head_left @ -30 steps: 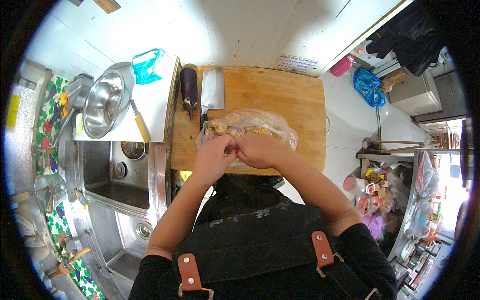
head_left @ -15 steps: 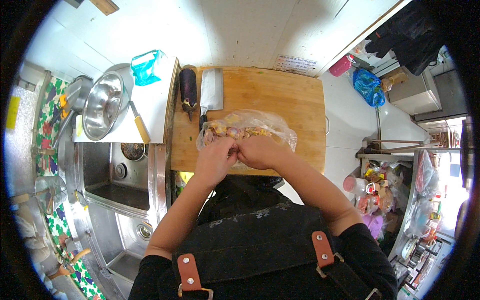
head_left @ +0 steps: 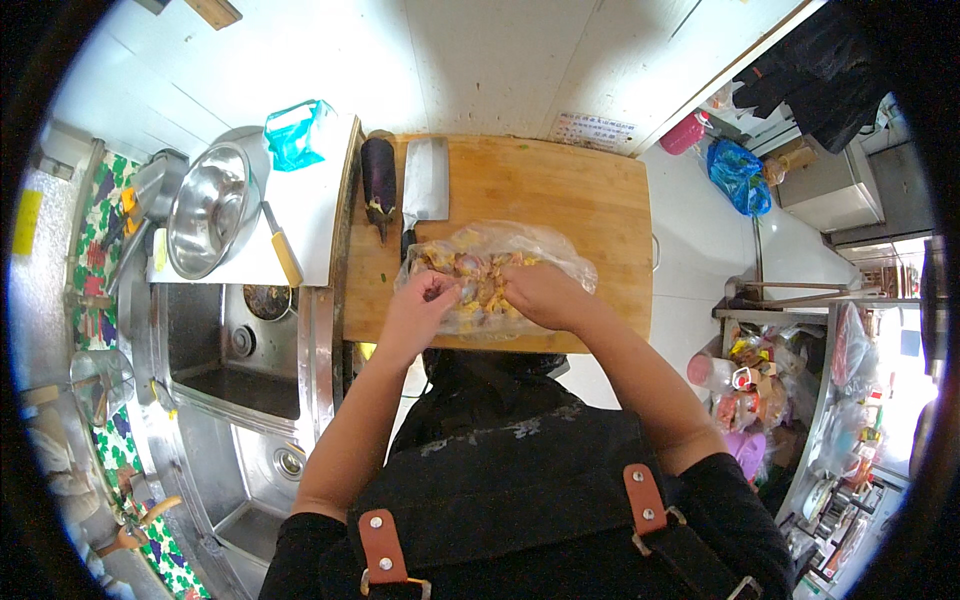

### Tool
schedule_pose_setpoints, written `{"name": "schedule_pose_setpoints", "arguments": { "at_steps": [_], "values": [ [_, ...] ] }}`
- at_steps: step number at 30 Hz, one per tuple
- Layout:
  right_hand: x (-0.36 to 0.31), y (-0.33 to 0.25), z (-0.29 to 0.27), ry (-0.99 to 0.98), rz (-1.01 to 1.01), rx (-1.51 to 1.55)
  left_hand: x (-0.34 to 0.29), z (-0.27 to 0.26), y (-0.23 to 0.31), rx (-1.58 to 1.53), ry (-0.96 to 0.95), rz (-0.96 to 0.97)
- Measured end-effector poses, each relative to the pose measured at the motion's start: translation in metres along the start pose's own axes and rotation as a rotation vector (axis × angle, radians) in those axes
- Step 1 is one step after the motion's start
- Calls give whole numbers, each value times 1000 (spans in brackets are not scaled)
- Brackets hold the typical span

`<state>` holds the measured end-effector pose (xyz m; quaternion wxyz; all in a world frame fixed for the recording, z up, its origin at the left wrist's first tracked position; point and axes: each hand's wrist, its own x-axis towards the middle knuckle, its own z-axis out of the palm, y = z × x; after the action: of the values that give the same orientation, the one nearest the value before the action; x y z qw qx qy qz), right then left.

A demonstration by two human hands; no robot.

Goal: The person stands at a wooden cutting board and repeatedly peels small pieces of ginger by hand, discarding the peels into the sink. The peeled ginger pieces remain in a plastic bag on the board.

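A clear plastic bag (head_left: 555, 245) lies on the wooden cutting board (head_left: 560, 180), holding yellow and purplish-pink raw meat pieces (head_left: 478, 275) that look like gizzards. At the bag's near left side is my left hand (head_left: 425, 305), fingers curled, seemingly around its film. My right hand (head_left: 545, 295) is closed at the right of the meat, and the bag's film runs under its fingers; the fingertips are partly hidden. Just beyond the bag rests a cleaver (head_left: 427, 180), its dark handle partly covered by the bag. A dark purple eggplant (head_left: 378, 185) lies left of the cleaver.
On the white counter to the left stand a steel bowl (head_left: 207, 210), a yellow-handled knife (head_left: 283, 252) and a teal packet (head_left: 295, 135). A steel sink (head_left: 235, 370) lies nearer. Shelves with bagged goods (head_left: 760, 385) stand at the right; a blue bag (head_left: 738, 178) is farther back.
My hands have moved apart from where they met at the bag's near edge, the left going left and the right going right. More of the meat now shows between them.
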<state>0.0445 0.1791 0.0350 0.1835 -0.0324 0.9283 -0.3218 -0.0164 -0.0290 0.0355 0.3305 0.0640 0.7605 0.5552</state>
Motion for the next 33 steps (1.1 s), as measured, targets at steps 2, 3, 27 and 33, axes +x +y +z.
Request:
{"name": "schedule_pose_setpoints", "arguments": {
  "at_steps": [2,3,27,33],
  "values": [
    [-1,2,4,84,32,53,3,1,-3,-263,0,-110],
    [-1,2,7,121,57,82,4,1,-4,-363,6,-150],
    [9,-13,24,46,-100,433,5,25,-7,-346,-38,167],
    [7,-15,12,11,-198,513,8,15,-2,-381,-159,95]
  ]
}}
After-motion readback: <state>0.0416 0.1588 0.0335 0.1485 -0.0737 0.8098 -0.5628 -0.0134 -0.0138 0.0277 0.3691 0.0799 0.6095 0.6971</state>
